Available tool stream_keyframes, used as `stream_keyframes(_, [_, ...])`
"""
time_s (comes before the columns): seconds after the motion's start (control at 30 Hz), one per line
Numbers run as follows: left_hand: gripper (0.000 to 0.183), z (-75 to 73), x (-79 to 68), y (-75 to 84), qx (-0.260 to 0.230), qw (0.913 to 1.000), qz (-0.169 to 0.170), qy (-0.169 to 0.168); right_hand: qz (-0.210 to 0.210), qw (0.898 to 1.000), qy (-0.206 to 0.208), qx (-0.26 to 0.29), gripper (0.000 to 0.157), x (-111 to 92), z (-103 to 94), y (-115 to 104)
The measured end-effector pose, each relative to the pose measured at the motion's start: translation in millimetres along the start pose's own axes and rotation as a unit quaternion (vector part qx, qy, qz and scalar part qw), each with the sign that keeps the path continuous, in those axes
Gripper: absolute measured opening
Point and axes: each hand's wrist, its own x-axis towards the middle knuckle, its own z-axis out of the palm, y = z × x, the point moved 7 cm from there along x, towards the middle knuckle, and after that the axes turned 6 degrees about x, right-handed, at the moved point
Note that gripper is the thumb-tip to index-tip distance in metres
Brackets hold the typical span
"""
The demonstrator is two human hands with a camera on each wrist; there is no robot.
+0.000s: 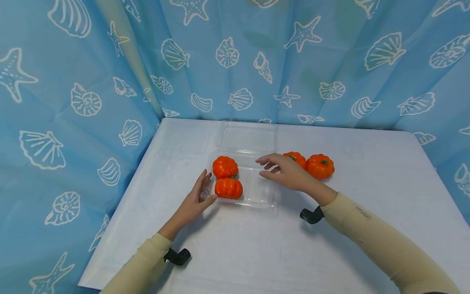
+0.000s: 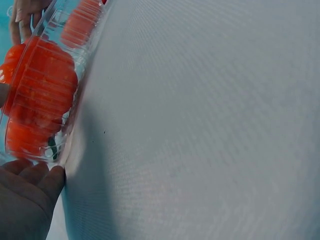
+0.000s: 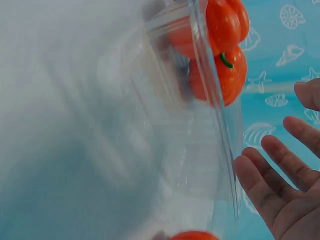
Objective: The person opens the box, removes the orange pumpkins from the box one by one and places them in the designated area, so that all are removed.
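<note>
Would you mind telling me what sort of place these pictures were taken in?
It looks like a makeshift recording booth, though I can't be certain: a blue seashell-patterned curtain hangs behind a white-topped table, and a dark device sits at the right cuff.

Beige sleeves (image 1: 385, 245) are worn, the right bearing a dark marking (image 1: 363, 212). Curved black attachments (image 1: 311, 216) are worn near both cuffs (image 1: 332, 205).

The container (image 1: 258, 181) looks like clear, shiny, ribbed plastic; the orange peppers (image 1: 229, 188) toward its nine o'clock side and the outer peppers (image 1: 320, 166) at its three o'clock are smooth and glossy. The desk (image 1: 385, 175) looks matt and finely textured; the curtain (image 1: 269, 38) at twelve o'clock is smooth, low in sheen.
</note>
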Motion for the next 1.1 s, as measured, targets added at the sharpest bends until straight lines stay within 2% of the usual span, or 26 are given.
stream_keyframes(0.43, [0.091,1.8,3.1,-5.0,0.013,0.9997,-0.022,0.007,0.028,0.999,-0.045,0.007,0.044,22.1,31.7,-6.3])
stream_keyframes(0.9, [0.09,0.7,0.7,-1.0,0.002,1.0,-0.003,-0.001,0.037,0.993,-0.11,0.03,0.045,34.1,67.0,-12.6])
stream_keyframes(1.1, [0.089,0.6,0.9,-1.4,0.003,1.0,-0.001,0.0,0.031,0.992,-0.121,0.026,0.046,36.7,75.9,-16.4])
